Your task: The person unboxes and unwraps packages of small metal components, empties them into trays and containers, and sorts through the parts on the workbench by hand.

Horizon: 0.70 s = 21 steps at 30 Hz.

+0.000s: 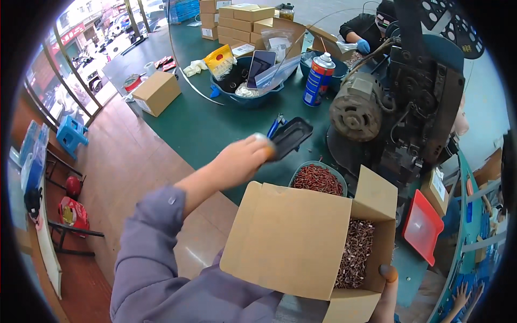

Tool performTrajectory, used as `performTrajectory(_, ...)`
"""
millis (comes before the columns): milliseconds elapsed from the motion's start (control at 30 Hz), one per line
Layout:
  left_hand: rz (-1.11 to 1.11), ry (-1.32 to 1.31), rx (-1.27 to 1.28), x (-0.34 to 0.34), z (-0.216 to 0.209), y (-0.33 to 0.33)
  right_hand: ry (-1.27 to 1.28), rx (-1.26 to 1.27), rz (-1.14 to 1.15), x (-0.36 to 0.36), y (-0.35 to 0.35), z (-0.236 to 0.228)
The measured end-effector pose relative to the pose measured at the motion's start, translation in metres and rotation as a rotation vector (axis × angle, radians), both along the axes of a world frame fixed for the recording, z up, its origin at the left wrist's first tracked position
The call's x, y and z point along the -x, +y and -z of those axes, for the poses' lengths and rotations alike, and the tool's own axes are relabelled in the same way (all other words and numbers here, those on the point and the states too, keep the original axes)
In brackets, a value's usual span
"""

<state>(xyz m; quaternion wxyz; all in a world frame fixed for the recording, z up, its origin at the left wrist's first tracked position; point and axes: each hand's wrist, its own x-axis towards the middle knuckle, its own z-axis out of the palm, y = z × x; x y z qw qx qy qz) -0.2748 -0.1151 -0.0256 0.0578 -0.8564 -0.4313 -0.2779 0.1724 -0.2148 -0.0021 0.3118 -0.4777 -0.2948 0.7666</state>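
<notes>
My left hand (245,160), a little smeared by motion, grips a shallow black plastic tray (293,135) above the green table. Its fingertips are wrapped in something white and orange. Just behind the tray lies a pair of blue-handled pliers (276,126). In front of me stands a cardboard box (291,231) with its flaps spread, full of small copper-coloured metal pieces (355,253). The thumb of my right hand (389,277) presses on the box's right wall; the other fingers are hidden. Beyond the box sits a bowl (295,173) of small reddish-brown parts (319,180).
A dark machine with a motor (355,110) towers at the right, beside a spray can (319,79). A blue basin (264,100) and a small carton (157,94) stand further back. A red tray (423,229) lies at the right. Another person's gloved hand (363,46) works opposite.
</notes>
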Motion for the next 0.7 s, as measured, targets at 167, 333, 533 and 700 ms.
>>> performTrajectory(167,-0.145,0.043,-0.115,0.005,0.008,0.102,0.007,0.035,0.108,-0.028,-0.042,0.024)
performTrajectory(333,-0.221,0.188,-0.089,0.017,0.022,0.138,0.020,0.092,0.234,-0.042,-0.061,0.032)
performTrajectory(533,-0.484,0.111,-0.371,0.023,0.015,0.116,0.045,0.162,0.330,-0.058,-0.084,0.042)
performTrajectory(700,-0.488,0.066,-0.204,0.045,0.025,0.134,0.079,0.203,0.324,-0.071,-0.086,0.051)
